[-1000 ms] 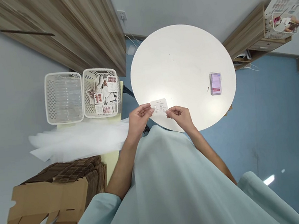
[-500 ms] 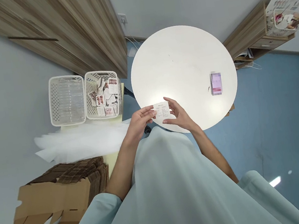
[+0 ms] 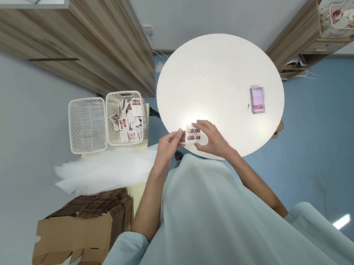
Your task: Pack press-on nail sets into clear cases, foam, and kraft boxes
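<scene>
A small white card (image 3: 192, 134) shows two rows of purple, yellow and brown shapes that look like press-on nails. It is held just above the near edge of the round white table (image 3: 214, 71). My left hand (image 3: 168, 147) pinches the card at its left edge, thumb on top. Around the right side curves my right hand (image 3: 213, 139), its index finger at the top edge and its thumb at the bottom edge. The card's back is hidden.
A phone-sized blurred object (image 3: 258, 99) lies on the table's right side. To the left stand a white basket of similar cards (image 3: 129, 141) and a basket of clear plastic cases (image 3: 90, 150). White soft sheets (image 3: 100, 171) and stacked flat cardboard boxes (image 3: 76, 232) lie nearer me.
The card has been turned over: its printed text faced up before, and the coloured side faces up now. My right fingers have closed in on its edges. The view has shifted slightly.
</scene>
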Available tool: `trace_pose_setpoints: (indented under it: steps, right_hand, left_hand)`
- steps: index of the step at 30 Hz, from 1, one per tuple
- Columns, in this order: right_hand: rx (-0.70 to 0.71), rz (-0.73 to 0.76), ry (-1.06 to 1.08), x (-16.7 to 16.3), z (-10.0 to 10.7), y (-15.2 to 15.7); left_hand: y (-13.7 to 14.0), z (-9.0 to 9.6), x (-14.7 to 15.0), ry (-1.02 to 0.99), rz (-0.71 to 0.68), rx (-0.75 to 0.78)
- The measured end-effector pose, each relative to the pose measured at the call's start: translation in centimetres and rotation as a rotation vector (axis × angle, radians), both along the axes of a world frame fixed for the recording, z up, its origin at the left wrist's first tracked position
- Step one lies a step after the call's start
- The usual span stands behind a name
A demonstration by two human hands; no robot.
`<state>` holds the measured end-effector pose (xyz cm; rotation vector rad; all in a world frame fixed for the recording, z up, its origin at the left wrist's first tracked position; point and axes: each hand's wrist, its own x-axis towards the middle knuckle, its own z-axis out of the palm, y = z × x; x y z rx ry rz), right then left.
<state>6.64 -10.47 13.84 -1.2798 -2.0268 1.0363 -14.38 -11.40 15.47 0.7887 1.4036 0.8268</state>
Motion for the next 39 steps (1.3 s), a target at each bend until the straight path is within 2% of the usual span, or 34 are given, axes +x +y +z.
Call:
trace_pose_setpoints:
  steps: [6,11,14,17,21,24,26,28,31,36,39]
  right_hand:
    - [0.103,0.052,-0.112,0.8,-1.5,0.3]
    - [0.143,0.084,-0.158,0.2,-2.1,0.7]
    - [0.135,0.117,-0.189,-1.0,-3.2,1.1]
    - [0.111,0.127,-0.220,-2.6,-5.9,1.9]
    - [0.054,0.160,-0.304,-4.8,-10.8,3.1]
    - [-0.005,0.174,-0.391,-6.0,-13.8,3.6]
    - [-0.032,0.171,-0.443,-6.6,-14.8,3.6]
    - [-0.033,0.151,-0.474,-7.1,-15.0,3.4]
    - [0.008,0.098,-0.470,-8.0,-14.2,3.3]
    - [0.111,0.038,-0.416,-10.5,-11.2,3.9]
    - [0.164,0.027,-0.389,-12.5,-9.2,4.4]
  left_hand:
    - [0.2,-0.4,0.5,0.061,-0.015,-0.001]
    - [-0.1,-2.2,0.1,0.085,0.007,-0.034]
    - [-0.3,-3.6,-1.0,0.103,0.017,-0.048]
    - [-0.5,-5.4,-2.5,0.159,0.039,-0.022]
    - [-1.3,-7.7,-5.2,0.228,0.088,-0.008]
    - [-2.0,-8.6,-7.5,0.244,0.107,-0.005]
    - [-2.4,-8.8,-9.2,0.242,0.121,-0.007]
    - [-2.6,-8.9,-11.1,0.234,0.140,-0.017]
    - [-2.5,-9.0,-14.2,0.231,0.178,-0.015]
    - [-1.2,-9.4,-19.8,0.338,0.205,0.044]
    - [0.0,-10.1,-23.8,0.473,0.220,0.072]
